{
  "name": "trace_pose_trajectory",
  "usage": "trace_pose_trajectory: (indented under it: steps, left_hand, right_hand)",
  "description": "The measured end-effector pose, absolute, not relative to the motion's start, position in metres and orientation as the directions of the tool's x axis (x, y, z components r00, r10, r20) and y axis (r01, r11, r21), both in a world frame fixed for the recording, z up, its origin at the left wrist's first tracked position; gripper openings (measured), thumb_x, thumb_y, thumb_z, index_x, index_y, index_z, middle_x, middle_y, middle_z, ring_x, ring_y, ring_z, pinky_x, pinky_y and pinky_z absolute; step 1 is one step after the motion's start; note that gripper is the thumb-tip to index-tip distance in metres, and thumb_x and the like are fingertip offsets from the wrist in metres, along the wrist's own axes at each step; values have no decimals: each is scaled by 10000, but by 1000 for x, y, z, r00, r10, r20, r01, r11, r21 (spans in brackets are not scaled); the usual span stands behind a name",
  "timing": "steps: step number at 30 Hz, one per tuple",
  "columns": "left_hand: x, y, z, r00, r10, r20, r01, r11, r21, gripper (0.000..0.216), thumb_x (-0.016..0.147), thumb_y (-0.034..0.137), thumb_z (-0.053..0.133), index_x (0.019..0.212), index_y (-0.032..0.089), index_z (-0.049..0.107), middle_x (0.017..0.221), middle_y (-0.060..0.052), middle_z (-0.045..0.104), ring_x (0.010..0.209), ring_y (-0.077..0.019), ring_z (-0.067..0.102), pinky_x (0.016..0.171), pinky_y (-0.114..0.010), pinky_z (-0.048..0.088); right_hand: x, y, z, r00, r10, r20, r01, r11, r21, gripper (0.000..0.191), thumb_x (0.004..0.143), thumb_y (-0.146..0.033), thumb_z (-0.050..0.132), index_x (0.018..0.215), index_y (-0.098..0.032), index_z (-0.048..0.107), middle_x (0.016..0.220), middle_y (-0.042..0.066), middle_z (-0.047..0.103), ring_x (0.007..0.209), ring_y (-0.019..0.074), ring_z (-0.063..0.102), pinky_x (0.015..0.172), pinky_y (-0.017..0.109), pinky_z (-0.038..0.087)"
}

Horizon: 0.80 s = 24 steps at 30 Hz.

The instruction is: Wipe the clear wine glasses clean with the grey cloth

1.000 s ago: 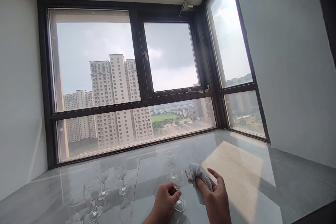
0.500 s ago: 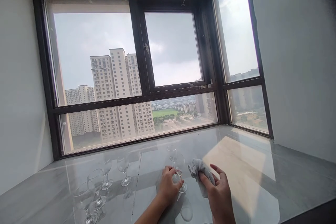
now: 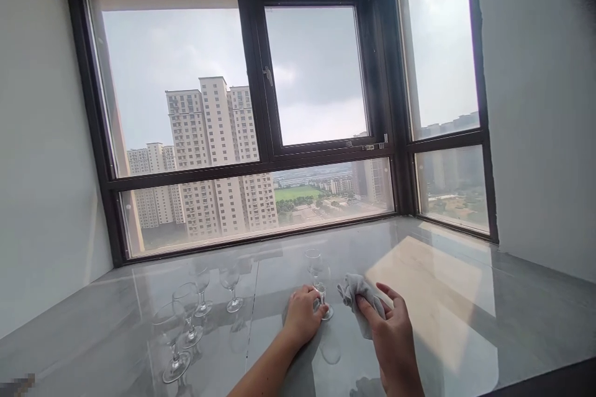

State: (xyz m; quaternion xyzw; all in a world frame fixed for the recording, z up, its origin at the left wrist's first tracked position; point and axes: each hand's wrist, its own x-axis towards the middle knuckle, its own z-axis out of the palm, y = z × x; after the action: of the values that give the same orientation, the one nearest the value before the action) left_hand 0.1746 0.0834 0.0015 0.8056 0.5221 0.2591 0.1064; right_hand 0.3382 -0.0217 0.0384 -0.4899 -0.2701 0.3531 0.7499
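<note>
My left hand is on the grey stone sill, its fingers closed around the lower part of a clear stemmed wine glass. The glass stands upright, partly hidden by those fingers. Another glass rim shows just behind; the overlap makes it hard to tell the two apart. My right hand pinches a crumpled grey cloth between thumb and fingers, with the index finger raised. The cloth is right of the glass, apart from it. Several more wine glasses stand upright to the left of my left hand.
The glossy sill has a dark joint line running across it. Dark-framed windows close off its back and back right. A pale wall bounds the left, another wall the right. A sunlit patch lies right of the cloth.
The camera view has shifted, so the scene sits farther right and higher. My left hand stays at the glass, its fingers lower around it. The right hand keeps the cloth in nearly the same pose.
</note>
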Motion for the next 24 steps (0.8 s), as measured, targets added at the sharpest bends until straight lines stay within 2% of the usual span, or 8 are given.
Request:
trace_pose_trajectory:
  steps: [11,16,18,21,24]
  left_hand:
    - [177,88,1,305,903,301,822,-410,396,262,900,340,588,1085,246,748,1233,-79,701,1174,-286,595,1029,-429,405]
    - [173,92,0,269,899,345,770,-416,484,270,861,334,635,1093,241,739,1241,-74,692,1160,-267,610,1043,-404,420]
    - [163,86,7,209,873,440,727,-440,528,197,882,305,590,996,227,730,1117,-73,705,1055,-242,639,988,-382,457]
    - [129,74,23,10,723,691,711,-491,504,221,950,264,442,855,224,638,899,-57,638,907,-223,615,900,-378,473]
    - [81,69,33,-271,394,878,759,-474,447,124,919,294,484,1006,223,536,1024,-76,560,1030,-262,550,994,-461,424]
  right_hand:
    - [316,-24,43,582,811,60,-258,254,-932,865,588,-592,859,1292,-217,524,882,29,709,793,272,690,679,357,534]
    - [318,-24,45,575,817,51,-264,244,-933,900,563,-584,869,1305,-211,521,887,39,706,783,269,688,658,352,532]
    - [320,-25,47,568,823,30,-285,230,-931,940,538,-576,877,1320,-200,514,891,48,709,789,275,690,645,345,530]
    - [322,-29,51,571,821,21,-279,218,-935,944,537,-561,877,1326,-189,516,904,57,712,821,283,691,650,337,524]
    - [320,-33,54,578,815,33,-260,222,-940,886,580,-543,862,1322,-197,523,910,52,710,831,274,689,667,337,519]
